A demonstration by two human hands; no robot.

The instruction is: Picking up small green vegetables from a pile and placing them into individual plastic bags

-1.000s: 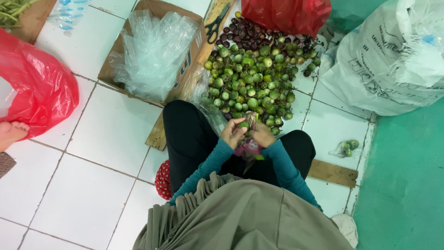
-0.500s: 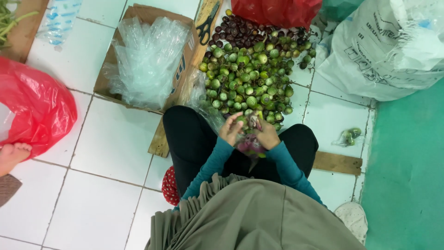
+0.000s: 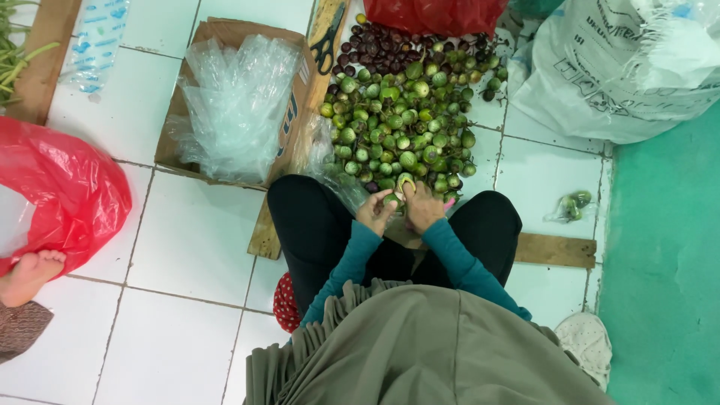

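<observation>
Sitting on the tiled floor (image 3: 187, 247) with knees apart, the person has both hands down at the near edge of a big pile of small green eggplants (image 3: 401, 124). The left hand (image 3: 375, 212) is curled around one small green eggplant (image 3: 391, 199) (thumb and fingers look closed on it), and the right hand (image 3: 422, 206) sits just beside it, fingers bent in toward the same fruit. Whether the right one is actually pinching something I can't tell from up here, too small.

My read: this is the sorting or bagging stage, one fruit in hand right at the pile's front edge, just ahead of the lap. A clear plastic bag (image 3: 334, 169) lies crumpled against the left knee, touching the pile. If that's where the fruit goes, the next move calls for the bag's mouth to be held open with one hand while the other drops it in.

Around it: a cardboard box (image 3: 296, 112) stuffed with more clear bags to the left, scissors (image 3: 325, 46) on a wooden board, dark purple eggplants (image 3: 375, 45) at the far side of the pile, a red plastic bag (image 3: 60, 187) well apart on the left, and a white sack (image 3: 607, 75) on the right.
</observation>
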